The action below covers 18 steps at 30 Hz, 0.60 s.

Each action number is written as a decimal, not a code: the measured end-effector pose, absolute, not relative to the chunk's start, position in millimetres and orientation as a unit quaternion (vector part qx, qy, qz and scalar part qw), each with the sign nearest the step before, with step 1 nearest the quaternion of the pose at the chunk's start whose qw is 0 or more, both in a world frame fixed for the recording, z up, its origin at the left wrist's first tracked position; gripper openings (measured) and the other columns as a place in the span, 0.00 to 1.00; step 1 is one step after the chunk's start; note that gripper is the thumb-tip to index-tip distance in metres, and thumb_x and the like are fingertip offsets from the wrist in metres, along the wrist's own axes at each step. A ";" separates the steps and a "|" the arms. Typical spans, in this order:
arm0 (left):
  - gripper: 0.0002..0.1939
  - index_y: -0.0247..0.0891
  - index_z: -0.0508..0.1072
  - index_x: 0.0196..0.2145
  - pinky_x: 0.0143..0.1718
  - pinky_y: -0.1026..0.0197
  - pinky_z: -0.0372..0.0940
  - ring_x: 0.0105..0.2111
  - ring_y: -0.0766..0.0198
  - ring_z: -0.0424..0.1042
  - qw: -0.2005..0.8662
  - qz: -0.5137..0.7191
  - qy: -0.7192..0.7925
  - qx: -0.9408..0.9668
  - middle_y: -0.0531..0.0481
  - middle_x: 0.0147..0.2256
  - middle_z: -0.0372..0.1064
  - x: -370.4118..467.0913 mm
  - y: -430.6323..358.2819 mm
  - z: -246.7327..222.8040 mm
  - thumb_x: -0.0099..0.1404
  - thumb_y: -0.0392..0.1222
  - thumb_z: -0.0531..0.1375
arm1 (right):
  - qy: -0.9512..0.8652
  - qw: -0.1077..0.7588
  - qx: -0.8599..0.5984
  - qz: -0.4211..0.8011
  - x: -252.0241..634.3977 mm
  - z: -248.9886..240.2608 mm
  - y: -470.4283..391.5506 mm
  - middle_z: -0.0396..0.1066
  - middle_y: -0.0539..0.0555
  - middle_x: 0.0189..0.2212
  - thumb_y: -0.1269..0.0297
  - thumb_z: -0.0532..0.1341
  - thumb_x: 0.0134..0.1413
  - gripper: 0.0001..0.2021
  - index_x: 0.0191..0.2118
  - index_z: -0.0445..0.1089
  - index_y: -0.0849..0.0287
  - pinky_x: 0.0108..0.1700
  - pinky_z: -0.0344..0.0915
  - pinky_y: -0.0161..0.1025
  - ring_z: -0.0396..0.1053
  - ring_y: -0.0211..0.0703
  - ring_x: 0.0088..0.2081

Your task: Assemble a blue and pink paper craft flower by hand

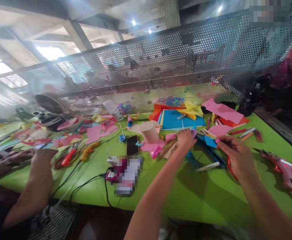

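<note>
My right hand (234,151) pinches a small blue paper piece (210,141) above the green table, with a bit of pink at the fingertips. To its left, my left hand (186,137) reaches over the craft pieces, its fingers bent around or against something small and patterned that I cannot make out. Under and between the hands lie a dark blue tool (211,152) and a white stick (208,166). Red scissor handles (231,168) show beside my right hand. A rolled pink piece (170,136) rests left of my left hand.
A pink glue gun (282,166) lies at the right. Blue paper sheets (172,119) are stacked behind the hands. A beige paper cup shape (149,131), a black phone (132,145) and orange pliers (88,150) sit leftward. Another person's arms (39,170) work at the far left.
</note>
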<state>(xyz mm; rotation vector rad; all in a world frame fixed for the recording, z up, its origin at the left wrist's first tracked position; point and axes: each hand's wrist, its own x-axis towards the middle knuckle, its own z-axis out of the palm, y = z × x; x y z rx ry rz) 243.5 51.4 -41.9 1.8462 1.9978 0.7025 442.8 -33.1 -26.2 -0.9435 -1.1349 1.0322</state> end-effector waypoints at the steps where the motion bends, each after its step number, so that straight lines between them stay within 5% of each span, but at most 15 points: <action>1: 0.26 0.36 0.76 0.52 0.68 0.40 0.57 0.65 0.37 0.68 0.168 0.247 0.701 0.647 0.32 0.58 0.75 243.6 53.5 -42.8 0.57 0.38 0.75 | -0.493 0.622 -0.408 0.450 443.5 -26.2 -33.6 0.81 0.49 0.36 0.51 0.79 0.52 0.14 0.43 0.84 0.47 0.42 0.73 0.38 0.76 0.40 0.36; 5: 0.17 0.35 0.77 0.51 0.66 0.40 0.58 0.63 0.39 0.69 0.198 0.290 0.683 0.640 0.32 0.56 0.77 233.9 58.6 -35.2 0.64 0.35 0.66 | -0.484 0.631 -0.402 0.454 444.3 -24.7 -35.3 0.81 0.49 0.36 0.52 0.79 0.52 0.14 0.43 0.84 0.47 0.43 0.74 0.37 0.76 0.39 0.36; 10: 0.18 0.37 0.75 0.56 0.54 0.55 0.69 0.53 0.52 0.77 0.308 0.373 0.586 0.650 0.42 0.51 0.79 221.7 43.0 -12.3 0.71 0.43 0.58 | -0.472 0.649 -0.394 0.448 443.8 -19.6 -38.3 0.81 0.49 0.36 0.52 0.79 0.51 0.14 0.43 0.84 0.47 0.43 0.76 0.38 0.77 0.40 0.36; 13: 0.24 0.38 0.72 0.59 0.49 0.58 0.71 0.45 0.58 0.79 0.422 0.419 0.495 0.634 0.46 0.46 0.79 220.5 14.9 -7.4 0.67 0.42 0.54 | -0.476 0.645 -0.396 0.447 442.7 -17.9 -41.3 0.81 0.49 0.37 0.52 0.79 0.52 0.14 0.43 0.85 0.47 0.42 0.76 0.37 0.77 0.39 0.36; 15: 0.26 0.39 0.74 0.56 0.51 0.56 0.70 0.42 0.58 0.77 0.596 0.475 0.368 0.533 0.47 0.40 0.76 220.1 -6.6 -8.5 0.60 0.42 0.58 | -0.472 0.647 -0.397 0.449 442.3 -18.6 -43.0 0.82 0.49 0.37 0.53 0.79 0.51 0.13 0.42 0.85 0.47 0.42 0.77 0.37 0.77 0.40 0.36; 18: 0.25 0.39 0.77 0.52 0.47 0.57 0.69 0.37 0.59 0.73 0.659 0.478 0.315 0.487 0.50 0.36 0.72 217.6 -32.6 -10.5 0.56 0.43 0.62 | -0.466 0.652 -0.398 0.447 442.7 -21.4 -43.9 0.82 0.49 0.38 0.54 0.79 0.52 0.13 0.44 0.84 0.47 0.43 0.77 0.37 0.77 0.40 0.38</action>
